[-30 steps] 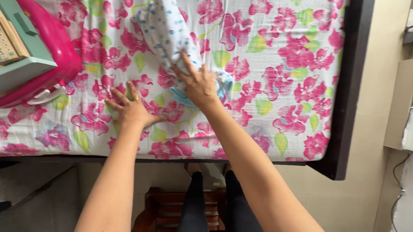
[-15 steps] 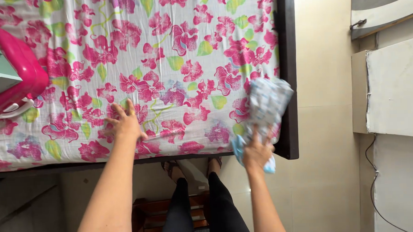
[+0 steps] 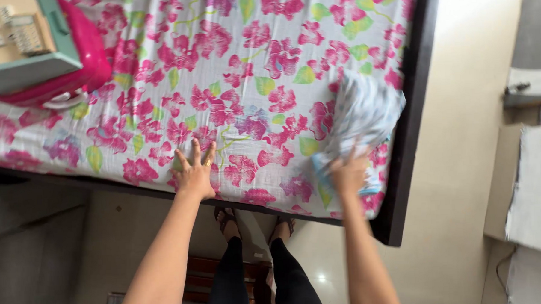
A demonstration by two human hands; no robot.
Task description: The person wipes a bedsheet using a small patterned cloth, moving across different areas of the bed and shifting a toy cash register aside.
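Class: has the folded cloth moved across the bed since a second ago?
Yes. The cloth has gone from mid-bed to the dark bed frame on the right, with the right hand.

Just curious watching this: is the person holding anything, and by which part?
The right hand grips a pale blue patterned cloth at its near end. The left hand holds nothing; it rests flat on the floral bedsheet.

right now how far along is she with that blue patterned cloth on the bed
Done: the blue patterned cloth sits near the bed's right corner, on the floral sheet. In hand: the right hand is on the cloth's near end, motion-blurred, while the left hand presses flat on the sheet. Left: the cloth looks bunched, not laid flat or neatly folded.
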